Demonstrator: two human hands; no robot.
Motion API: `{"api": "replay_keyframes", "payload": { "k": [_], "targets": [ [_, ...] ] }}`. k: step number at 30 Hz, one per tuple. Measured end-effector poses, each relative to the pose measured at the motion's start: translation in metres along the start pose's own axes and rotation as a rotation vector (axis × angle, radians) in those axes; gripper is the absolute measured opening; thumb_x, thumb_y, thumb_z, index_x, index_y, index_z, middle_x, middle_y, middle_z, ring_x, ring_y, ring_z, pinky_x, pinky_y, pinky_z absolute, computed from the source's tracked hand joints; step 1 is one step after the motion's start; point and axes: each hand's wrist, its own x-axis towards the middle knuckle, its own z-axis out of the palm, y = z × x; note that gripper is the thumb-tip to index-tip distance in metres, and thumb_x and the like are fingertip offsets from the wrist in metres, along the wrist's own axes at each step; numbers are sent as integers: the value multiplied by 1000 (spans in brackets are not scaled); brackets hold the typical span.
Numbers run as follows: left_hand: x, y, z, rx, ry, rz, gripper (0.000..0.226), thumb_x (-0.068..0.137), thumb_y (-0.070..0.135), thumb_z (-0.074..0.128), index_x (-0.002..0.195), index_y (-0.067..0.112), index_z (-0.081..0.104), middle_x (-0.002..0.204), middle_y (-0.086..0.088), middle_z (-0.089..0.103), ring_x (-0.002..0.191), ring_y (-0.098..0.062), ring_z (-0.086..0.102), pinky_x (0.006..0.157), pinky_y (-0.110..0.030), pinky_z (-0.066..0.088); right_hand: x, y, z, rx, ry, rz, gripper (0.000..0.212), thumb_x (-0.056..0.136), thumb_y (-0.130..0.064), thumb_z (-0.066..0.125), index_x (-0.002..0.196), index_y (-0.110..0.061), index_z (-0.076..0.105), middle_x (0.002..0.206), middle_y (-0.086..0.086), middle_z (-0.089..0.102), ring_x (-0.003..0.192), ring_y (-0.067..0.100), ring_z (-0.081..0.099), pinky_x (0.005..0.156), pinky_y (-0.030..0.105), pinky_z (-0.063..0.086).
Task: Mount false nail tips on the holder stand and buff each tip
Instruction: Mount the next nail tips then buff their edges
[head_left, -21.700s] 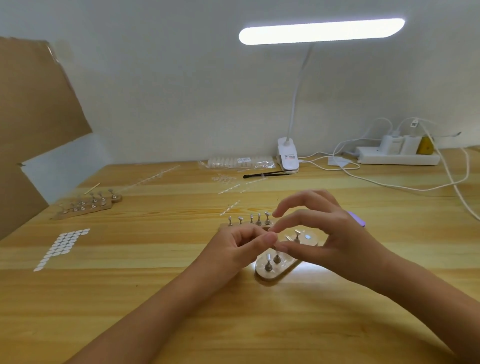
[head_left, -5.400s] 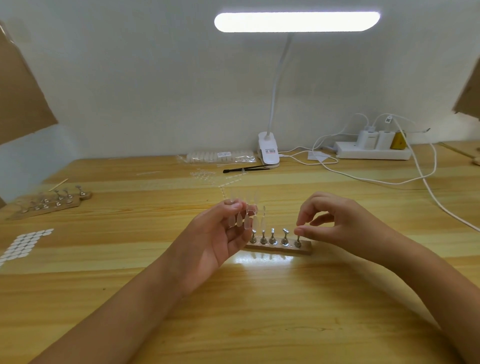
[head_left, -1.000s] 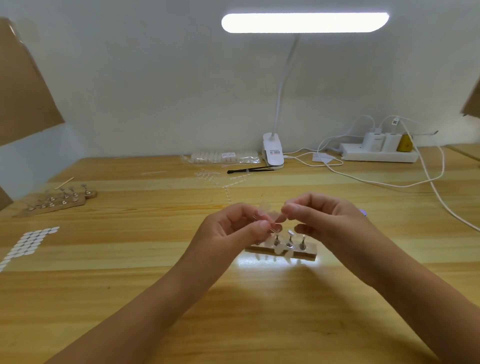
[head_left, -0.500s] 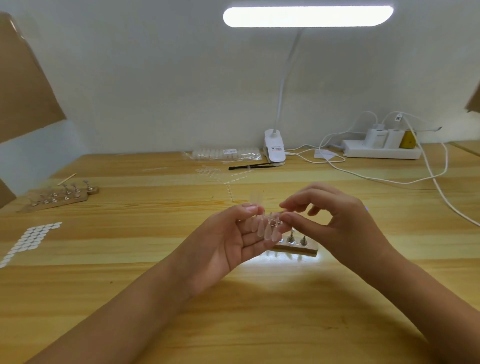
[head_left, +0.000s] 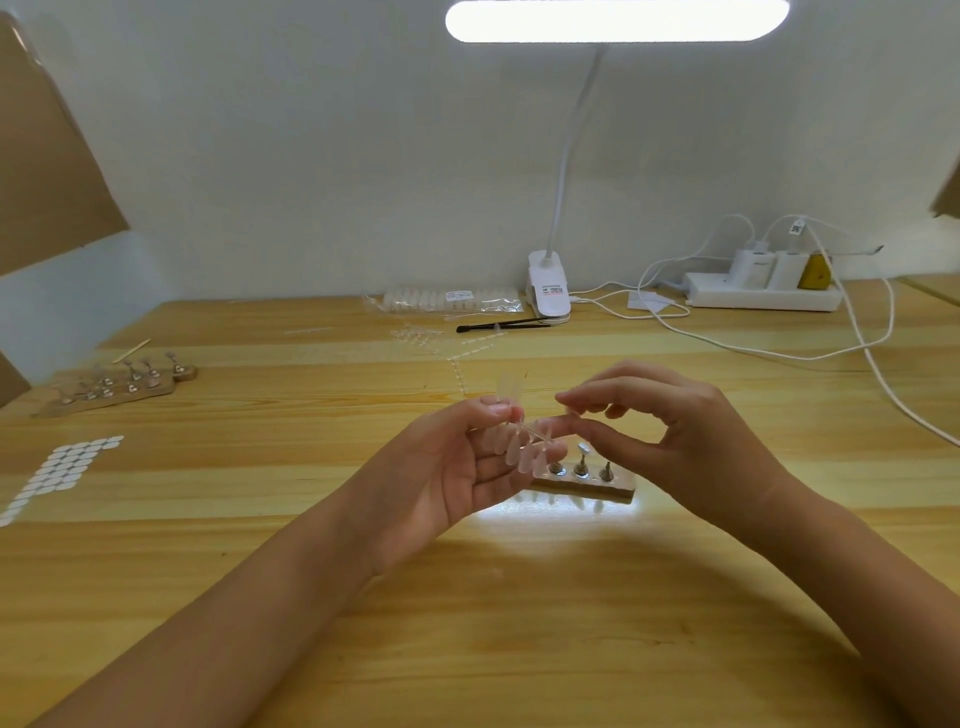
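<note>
My left hand (head_left: 457, 467) holds a clear strip of false nail tips (head_left: 524, 447) between thumb and fingers, palm turned up, just above the table centre. My right hand (head_left: 670, 431) pinches the right end of that strip with thumb and forefinger. Directly behind and below both hands stands the wooden holder stand (head_left: 587, 480) with metal pegs; three pegs show at its right end and the left part is hidden by my left hand.
A second holder stand (head_left: 119, 387) lies at far left beside a sheet of white sticker dots (head_left: 57, 473). At the back are a bag of nail tips (head_left: 452, 301), a black tool (head_left: 501, 326), a clip lamp (head_left: 548, 291), a power strip (head_left: 763, 296) and trailing white cables (head_left: 878, 374).
Both hands stay together over the stand; my right thumb and forefinger have closed onto the strip's end, and the strip sits slightly lower in my left hand.
</note>
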Motion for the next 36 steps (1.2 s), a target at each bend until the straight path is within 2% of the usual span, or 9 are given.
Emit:
{"api": "replay_keyframes", "payload": {
  "k": [3,5,7,11,14,18,21,31,36],
  "targets": [
    [1,1,0,19,43,44,1,78,16,70,79,17,71,132,-31,57,72,-14,68,59,-18,55,0,1,1,82,52,20,27,84,-30,64,107,-19,71,96,-9,68,86,3,62,78,13,49],
    [3,2,-2,-19,115,134,9,82,19,67,88,14,66,112,-14,72,63,-7,60,53,-13,49,-1,3,1,83,66,38,26,85,-28,63,108,-20,71,97,-7,68,85,5,62,78,15,51],
    [4,4,-5,-143,240,191,19,79,20,64,96,13,61,93,-2,73,57,-5,56,49,-12,43,-3,6,3,4,33,38,28,87,-28,62,111,-19,71,97,-6,68,86,5,62,79,18,51],
    [5,7,-11,-315,335,192,16,79,19,63,94,13,60,81,4,66,54,-3,55,46,-12,42,-8,11,13,-168,-79,19,36,87,-21,70,123,-18,66,97,-12,64,93,7,59,86,24,45],
    [6,4,-12,-336,334,158,12,82,19,62,92,13,59,79,4,64,55,-4,55,46,-13,42,-6,12,19,-228,-71,-10,33,84,-20,76,115,-19,67,93,-14,64,90,7,59,86,26,41],
    [6,1,-10,-322,309,143,17,80,20,65,94,12,60,79,3,64,55,-4,56,46,-14,44,-6,12,19,-285,-44,-42,18,82,-22,78,95,-16,68,88,-9,67,83,15,63,80,38,50],
    [5,2,-11,-322,313,143,17,80,20,65,95,13,60,78,3,64,56,-5,56,47,-14,44,-6,14,19,-305,-41,-33,16,81,-24,78,86,-14,66,84,-6,67,79,19,64,77,40,51],
    [5,2,-11,-337,332,138,14,84,19,63,95,12,60,78,2,64,55,-4,55,46,-14,44,-7,16,22,-287,-102,4,13,84,-28,74,85,-17,66,83,-9,66,79,16,61,77,39,48],
    [5,1,-10,-332,332,140,19,80,20,66,97,12,60,79,2,64,56,-4,56,47,-14,45,-6,14,21,-276,-125,28,15,83,-33,73,84,-18,68,85,-8,66,81,16,61,80,43,48]
  ]
}}
